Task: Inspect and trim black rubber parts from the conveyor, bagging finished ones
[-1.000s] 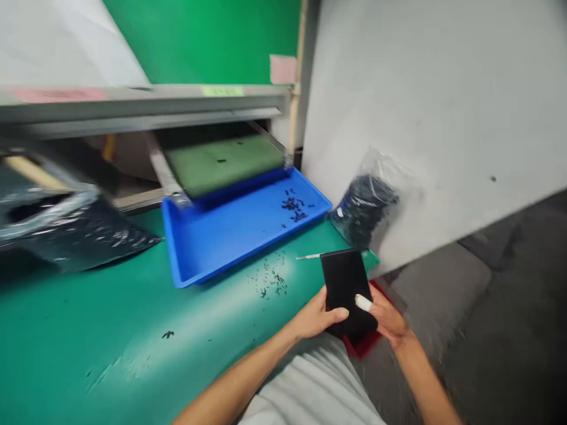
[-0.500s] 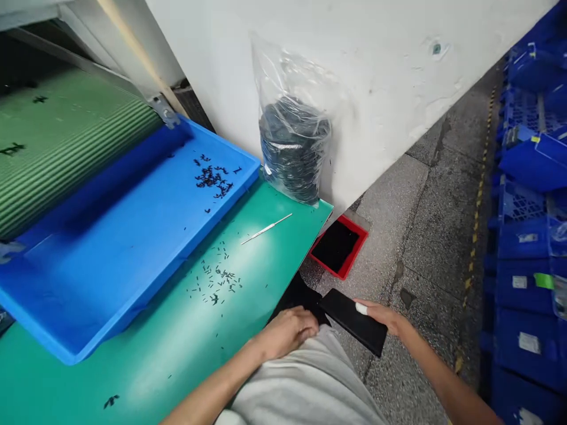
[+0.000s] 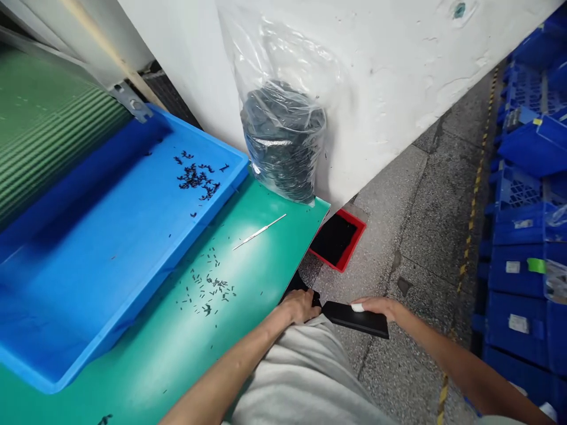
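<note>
My right hand (image 3: 376,308), with a white wrap on one finger, holds a flat black board (image 3: 358,321) level over the concrete floor. My left hand (image 3: 301,306) is closed on a dark piece (image 3: 297,284) just below the corner of the green bench mat (image 3: 266,265), and most of that piece is hidden. Small black parts (image 3: 208,289) lie scattered on the mat, with a thin metal pick (image 3: 259,232) beyond them. More parts sit in a blue plastic tray (image 3: 133,248). A clear bag of black parts (image 3: 283,141) stands against the white wall.
A red tray (image 3: 348,239) with a black lining lies on the floor beyond the bench corner. Stacked blue crates (image 3: 518,295) line the right side, past a yellow floor stripe (image 3: 469,242). A green ribbed belt (image 3: 44,130) runs behind the blue tray.
The view has swung right and down. The red tray, earlier under the black board, now lies on the floor. The board has turned flatter in my right hand, and my left hand has moved off it.
</note>
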The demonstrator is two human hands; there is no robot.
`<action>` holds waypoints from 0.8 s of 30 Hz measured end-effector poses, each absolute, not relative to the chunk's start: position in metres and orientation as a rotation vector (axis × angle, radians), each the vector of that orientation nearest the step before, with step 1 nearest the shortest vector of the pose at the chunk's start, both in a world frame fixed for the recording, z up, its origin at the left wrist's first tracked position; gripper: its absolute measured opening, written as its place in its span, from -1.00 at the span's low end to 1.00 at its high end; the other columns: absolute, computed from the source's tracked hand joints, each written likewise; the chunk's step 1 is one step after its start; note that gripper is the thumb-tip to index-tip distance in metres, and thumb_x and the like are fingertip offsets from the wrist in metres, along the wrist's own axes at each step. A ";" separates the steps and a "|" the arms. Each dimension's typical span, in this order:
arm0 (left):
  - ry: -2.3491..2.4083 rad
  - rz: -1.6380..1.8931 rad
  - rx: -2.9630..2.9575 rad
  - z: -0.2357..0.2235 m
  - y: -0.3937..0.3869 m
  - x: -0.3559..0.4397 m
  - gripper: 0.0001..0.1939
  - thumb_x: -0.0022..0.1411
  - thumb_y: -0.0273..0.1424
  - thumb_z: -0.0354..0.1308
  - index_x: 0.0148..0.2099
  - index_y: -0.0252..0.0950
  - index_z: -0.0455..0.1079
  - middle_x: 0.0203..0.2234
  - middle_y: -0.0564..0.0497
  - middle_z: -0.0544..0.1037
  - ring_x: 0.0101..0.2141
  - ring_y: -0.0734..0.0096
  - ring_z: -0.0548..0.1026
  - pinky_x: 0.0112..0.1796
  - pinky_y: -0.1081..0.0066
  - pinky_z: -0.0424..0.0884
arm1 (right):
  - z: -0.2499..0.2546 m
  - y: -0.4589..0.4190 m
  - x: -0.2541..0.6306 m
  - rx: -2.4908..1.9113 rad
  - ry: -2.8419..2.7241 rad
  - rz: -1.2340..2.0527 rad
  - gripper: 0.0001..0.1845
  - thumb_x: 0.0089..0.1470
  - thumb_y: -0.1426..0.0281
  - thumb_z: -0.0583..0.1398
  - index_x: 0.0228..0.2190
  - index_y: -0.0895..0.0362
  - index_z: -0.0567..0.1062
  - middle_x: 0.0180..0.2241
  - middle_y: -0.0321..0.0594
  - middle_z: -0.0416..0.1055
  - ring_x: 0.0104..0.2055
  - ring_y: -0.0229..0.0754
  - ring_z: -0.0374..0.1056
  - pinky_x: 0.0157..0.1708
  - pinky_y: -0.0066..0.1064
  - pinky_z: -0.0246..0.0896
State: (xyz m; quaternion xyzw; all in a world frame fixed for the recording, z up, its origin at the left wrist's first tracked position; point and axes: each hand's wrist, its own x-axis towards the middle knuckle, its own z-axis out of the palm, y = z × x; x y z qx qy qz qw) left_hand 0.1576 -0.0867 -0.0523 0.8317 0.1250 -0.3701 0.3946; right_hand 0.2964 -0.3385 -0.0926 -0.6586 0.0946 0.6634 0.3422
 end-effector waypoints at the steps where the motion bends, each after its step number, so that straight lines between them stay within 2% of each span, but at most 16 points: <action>1: 0.316 -0.941 2.105 -0.056 -0.087 0.160 -0.73 0.03 -0.24 0.12 -0.22 -0.26 0.37 -0.42 -0.15 0.55 -0.32 0.05 0.52 -0.36 0.30 0.30 | -0.095 -0.339 0.294 -1.675 0.273 1.775 -0.52 -0.41 0.23 0.42 -0.36 0.18 0.57 -0.39 -0.08 0.55 -0.37 -0.03 0.48 -0.30 -0.23 0.37; 5: 0.355 -0.877 2.095 -0.063 -0.091 0.155 -0.76 0.05 -0.41 0.05 -0.17 -0.22 0.28 -0.41 -0.05 0.53 -0.32 0.23 0.51 -0.38 0.38 0.26 | -0.102 -0.341 0.285 -1.573 0.354 1.842 -0.60 -0.28 0.16 0.37 -0.36 0.11 0.54 -0.42 -0.21 0.54 -0.40 -0.16 0.44 -0.34 -0.37 0.35; 11: 0.482 -0.588 2.051 -0.063 -0.098 0.142 -0.80 0.14 -0.50 -0.05 -0.16 -0.18 0.15 -0.52 0.10 0.40 -0.46 0.40 0.41 -0.41 0.44 0.18 | -0.112 -0.323 0.272 -1.475 0.383 1.908 -0.70 -0.19 0.25 0.35 -0.39 0.17 0.51 -0.52 -0.29 0.49 -0.53 -0.29 0.35 -0.55 -0.52 0.24; 14: 0.479 -0.495 2.021 -0.063 -0.099 0.142 -0.82 0.14 -0.52 -0.08 -0.20 -0.17 0.11 -0.55 0.15 0.34 -0.51 0.44 0.35 -0.43 0.46 0.14 | -0.112 -0.306 0.265 -1.473 0.374 1.923 -0.74 -0.11 0.27 0.32 -0.41 0.21 0.48 -0.58 -0.33 0.44 -0.59 -0.33 0.30 -0.58 -0.52 0.20; 19: 0.403 -0.479 2.046 -0.065 -0.096 0.144 -0.83 0.13 -0.54 -0.08 -0.24 -0.17 0.12 -0.56 0.15 0.32 -0.51 0.45 0.34 -0.44 0.47 0.12 | -0.120 -0.266 0.244 -1.557 0.332 1.810 -0.81 0.12 0.31 0.17 -0.36 0.20 0.44 -0.52 -0.39 0.39 -0.56 -0.39 0.28 -0.52 -0.51 0.23; 24: 0.319 -0.542 2.141 -0.062 -0.093 0.144 -0.83 0.14 -0.54 -0.09 -0.22 -0.18 0.15 -0.52 0.11 0.40 -0.48 0.41 0.40 -0.42 0.44 0.12 | -0.144 -0.239 0.233 -1.708 0.307 1.779 -0.77 0.16 0.27 0.13 -0.34 0.21 0.42 -0.46 -0.36 0.37 -0.51 -0.38 0.29 -0.50 -0.48 0.27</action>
